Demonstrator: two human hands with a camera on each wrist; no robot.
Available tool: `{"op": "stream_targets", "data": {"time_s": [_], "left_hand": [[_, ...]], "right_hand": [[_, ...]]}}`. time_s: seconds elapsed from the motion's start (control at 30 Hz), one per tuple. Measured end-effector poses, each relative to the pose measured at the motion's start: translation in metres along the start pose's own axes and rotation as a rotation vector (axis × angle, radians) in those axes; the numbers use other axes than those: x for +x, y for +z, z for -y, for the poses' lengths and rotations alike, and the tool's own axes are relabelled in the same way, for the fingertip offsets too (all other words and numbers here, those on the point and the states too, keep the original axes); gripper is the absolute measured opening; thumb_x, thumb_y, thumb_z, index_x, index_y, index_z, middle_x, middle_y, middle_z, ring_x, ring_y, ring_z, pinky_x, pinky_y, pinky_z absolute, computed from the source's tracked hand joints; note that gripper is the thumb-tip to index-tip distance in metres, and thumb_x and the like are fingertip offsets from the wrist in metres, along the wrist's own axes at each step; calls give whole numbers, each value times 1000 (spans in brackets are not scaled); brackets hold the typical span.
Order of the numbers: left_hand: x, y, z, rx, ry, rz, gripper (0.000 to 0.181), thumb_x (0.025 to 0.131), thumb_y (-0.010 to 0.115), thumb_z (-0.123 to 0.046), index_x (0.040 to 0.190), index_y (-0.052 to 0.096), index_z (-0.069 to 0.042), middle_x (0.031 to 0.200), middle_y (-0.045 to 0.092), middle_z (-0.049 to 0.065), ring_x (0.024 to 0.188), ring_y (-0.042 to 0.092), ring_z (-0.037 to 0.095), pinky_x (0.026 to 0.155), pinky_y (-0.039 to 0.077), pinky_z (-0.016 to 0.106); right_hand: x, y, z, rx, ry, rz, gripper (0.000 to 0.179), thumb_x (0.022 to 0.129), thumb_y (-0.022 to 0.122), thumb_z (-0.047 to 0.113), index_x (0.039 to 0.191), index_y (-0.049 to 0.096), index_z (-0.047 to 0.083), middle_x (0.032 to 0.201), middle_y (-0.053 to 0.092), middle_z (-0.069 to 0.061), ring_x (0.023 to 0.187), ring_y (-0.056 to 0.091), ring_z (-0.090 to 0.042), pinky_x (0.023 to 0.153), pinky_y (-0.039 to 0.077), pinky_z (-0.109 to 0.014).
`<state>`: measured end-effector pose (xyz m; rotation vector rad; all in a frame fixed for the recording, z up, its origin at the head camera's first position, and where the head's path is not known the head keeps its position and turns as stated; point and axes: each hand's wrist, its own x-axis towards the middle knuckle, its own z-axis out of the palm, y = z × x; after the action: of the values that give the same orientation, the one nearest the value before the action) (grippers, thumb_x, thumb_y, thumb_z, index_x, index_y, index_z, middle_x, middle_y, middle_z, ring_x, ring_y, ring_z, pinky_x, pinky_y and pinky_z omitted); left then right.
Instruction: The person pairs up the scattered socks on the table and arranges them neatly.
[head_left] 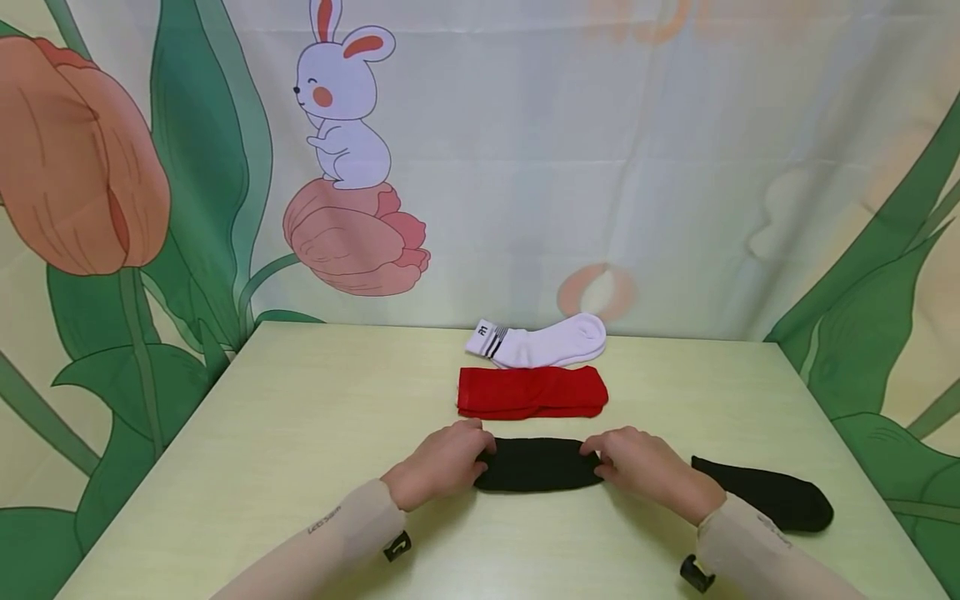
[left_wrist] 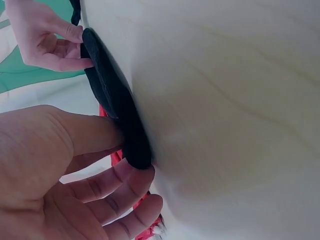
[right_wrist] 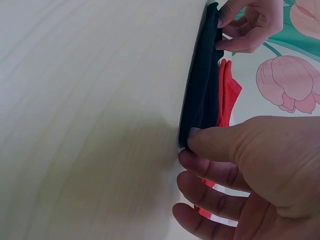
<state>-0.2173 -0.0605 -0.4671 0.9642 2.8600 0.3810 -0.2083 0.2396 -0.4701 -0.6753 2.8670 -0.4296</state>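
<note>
A black sock (head_left: pixel 538 465) lies flat and sideways on the pale table (head_left: pixel 315 408), in front of a red pair. My left hand (head_left: pixel 442 462) pinches its left end between thumb and fingers. At the opposite end, the thumb and index finger of my right hand (head_left: pixel 648 471) pinch the cloth, while the other fingers spread loosely below, as the right wrist view shows. Seen from the left wrist, the sock (left_wrist: pixel 117 95) looks folded in layers and stays low against the tabletop. A second black sock (head_left: pixel 780 497) lies to the right, partly hidden behind my right wrist.
Folded red socks (head_left: pixel 532 393) lie just beyond the held sock. Behind them are white socks (head_left: pixel 551 342) with dark stripes at the cuff, close to the table's back edge. A curtain (head_left: pixel 675 167) printed with a rabbit and tulips hangs behind the table.
</note>
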Motion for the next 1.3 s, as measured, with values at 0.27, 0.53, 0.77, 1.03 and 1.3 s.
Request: {"op": "stream_targets", "data": {"time_s": [0.27,0.53,0.77,1.03,1.3], "left_hand": [[-3,0,3,-33,-27,-9,22,91,77,-12,113,71,-12,96,63,3,86,59,16,66,50,28],[-2,0,4,-52,-9,7,23,93,76,-12,115,69,-12,98,72,4,83,64,15,70,54,31],[0,1,5,-69,-34,24,24,94,75,-14,117,68,-12,96,71,2,79,60,12,67,52,29],[-1,3,5,-71,-38,25,25,94,75,-13,118,68,-11,98,72,4,80,61,13,69,53,30],[0,4,5,-68,-34,18,25,94,75,-14,118,67,-11,98,72,3,79,61,12,68,52,28]], "right_hand": [[-3,0,-3,32,5,1,35,87,82,8,119,72,16,73,60,10,65,54,-11,59,48,-29],[-1,-1,-6,48,20,17,37,88,82,10,122,70,17,68,56,10,62,53,-11,56,45,-29],[-1,0,-6,57,33,19,37,88,81,10,123,70,17,69,56,9,63,53,-12,57,46,-29],[-1,2,-7,67,40,19,37,88,81,9,122,70,17,72,58,9,66,54,-12,60,48,-30],[-1,2,-7,68,42,15,36,88,81,9,122,70,17,73,59,9,66,54,-12,60,48,-31]]}}
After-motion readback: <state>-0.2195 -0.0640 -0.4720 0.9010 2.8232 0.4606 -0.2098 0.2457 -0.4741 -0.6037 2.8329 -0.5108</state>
